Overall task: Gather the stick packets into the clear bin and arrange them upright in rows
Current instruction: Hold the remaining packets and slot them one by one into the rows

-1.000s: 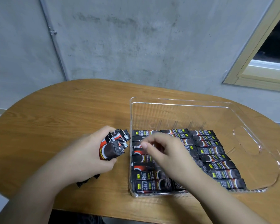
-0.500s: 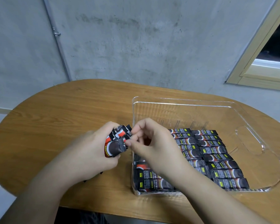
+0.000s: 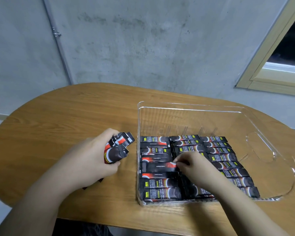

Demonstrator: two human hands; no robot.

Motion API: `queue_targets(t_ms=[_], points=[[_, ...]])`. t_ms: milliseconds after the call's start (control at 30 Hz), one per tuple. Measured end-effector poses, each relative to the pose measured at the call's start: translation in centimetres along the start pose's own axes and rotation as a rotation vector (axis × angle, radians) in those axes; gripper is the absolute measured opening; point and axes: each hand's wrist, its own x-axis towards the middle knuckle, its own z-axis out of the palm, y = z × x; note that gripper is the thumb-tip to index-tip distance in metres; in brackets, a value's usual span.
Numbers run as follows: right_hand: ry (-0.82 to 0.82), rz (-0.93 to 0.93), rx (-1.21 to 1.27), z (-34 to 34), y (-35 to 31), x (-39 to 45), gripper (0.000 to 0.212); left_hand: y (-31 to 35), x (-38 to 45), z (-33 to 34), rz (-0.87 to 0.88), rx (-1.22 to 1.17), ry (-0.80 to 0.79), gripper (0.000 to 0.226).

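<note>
At the near table edge: two bare forearms reaching in from below, one on each side.
Left hand [image 3: 85,160]: curled closed around a bundle of stick packets [image 3: 117,149], gripped outside the bin's left wall, above the wooden table [image 3: 58,120]; packet ends fanned out up and to the right past the fingers.
Bundle count: at least four or five packets, exact number hidden by the fingers.
Below the left hand: a dark packet end [image 3: 100,180] poking out under the palm; whether loose on the table or part of the bundle, cannot tell.
Right hand [image 3: 194,167]: inside the clear bin [image 3: 191,106], fingertips pinched together on the right end of a single packet [image 3: 158,166] lying across the left column.
Packets in bin [image 3: 218,157]: three columns side by side, lying flat and overlapped like shingles, long sides across the bin.
Left column: about eight visible.
Middle column: partly covered by the right hand, count not clear.
Right column: about eight or nine visible.
Bin: one, standing on the right half of the table; far part bare, cut-out handle in the right wall.
Beyond the table: grey concrete wall [image 3: 143,48], a thin pipe [image 3: 58,45] running down it at left, window frame [image 3: 269,68] at upper right.
</note>
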Motion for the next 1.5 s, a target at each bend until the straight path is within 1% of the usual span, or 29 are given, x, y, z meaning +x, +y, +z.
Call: queue_targets(t_ms=[100, 167, 233, 300, 467, 567, 633, 667, 700, 733, 800, 867, 967, 1000, 1067, 1133, 1267, 1400, 1500], points=[[0.007, -0.015, -0.147, 0.9, -0.7, 0.5, 0.022, 0.0, -0.1, 0.0, 0.005, -0.005, -0.020, 0.043], [0.006, -0.020, -0.203, 1.4, -0.9, 0.7, 0.023, 0.0, -0.3, -0.1, 0.009, -0.024, -0.029, 0.041], [0.020, -0.065, -0.246, 1.5, -1.1, 0.6, 0.022, 0.0, -0.4, -0.2, 0.013, -0.040, -0.037, 0.040], [0.026, -0.125, -0.254, 1.8, -1.4, 0.6, 0.022, 0.0, -0.5, -0.3, 0.012, -0.040, -0.037, 0.040], [-0.035, -0.248, -0.245, 3.0, -1.6, 0.7, 0.024, 0.2, -0.4, -0.3, 0.033, -0.028, -0.032, 0.041], [0.018, -0.300, -0.210, 2.7, -2.0, 0.7, 0.018, 0.4, -0.5, -0.4, 0.052, -0.042, -0.039, 0.039], [0.153, -0.362, -0.129, 1.9, -2.9, 0.5, 0.014, 0.6, -0.5, -0.4, 0.067, -0.061, -0.036, 0.038], [0.230, -0.399, -0.048, 1.4, -3.7, 0.3, 0.013, 0.7, -0.5, -0.4, 0.076, -0.076, -0.032, 0.038], [0.274, -0.425, 0.062, 0.9, -4.8, 0.0, 0.012, 0.8, -0.5, -0.5, 0.086, -0.092, -0.030, 0.039], [0.284, -0.443, 0.180, 0.4, -5.9, -0.4, 0.012, 0.9, -0.6, -0.5, 0.097, -0.105, -0.028, 0.039], [0.235, -0.476, 0.351, -0.1, -7.7, -0.9, 0.015, 0.9, -0.5, -0.5, 0.118, -0.119, -0.021, 0.042], [0.184, -0.491, 0.446, -0.1, -8.9, -1.1, 0.010, 0.9, -0.5, -0.6, 0.132, -0.122, -0.017, 0.045], [0.158, -0.457, 0.547, 0.0, -9.6, -0.8, 0.013, 0.7, -0.7, -0.8, 0.145, -0.133, -0.010, 0.048], [0.137, -0.436, 0.579, 0.0, -9.7, -0.7, 0.011, 0.7, -0.7, -0.9, 0.154, -0.139, -0.001, 0.048], [0.059, -0.427, 0.635, 0.0, -9.8, -0.8, 0.009, 0.8, -0.8, -1.0, 0.173, -0.151, 0.008, 0.048], [-0.004, -0.458, 0.682, 0.0, -10.0, -1.0, 0.008, 1.0, -0.8, -1.0, 0.187, -0.167, 0.007, 0.047], [0.050, -0.453, 0.794, -0.2, -9.8, -1.0, 0.015, 1.3, -0.6, -0.8, 0.192, -0.172, 0.013, 0.047], [0.120, -0.432, 0.796, 0.3, -8.9, -1.1, 0.021, 1.6, -0.2, -0.3, 0.149, -0.118, 0.015, 0.048], [0.234, -0.361, 0.918, 0.0, -8.0, -1.1, 0.020, 1.4, 0.1, -0.2, 0.108, -0.013, 0.037, 0.044]])
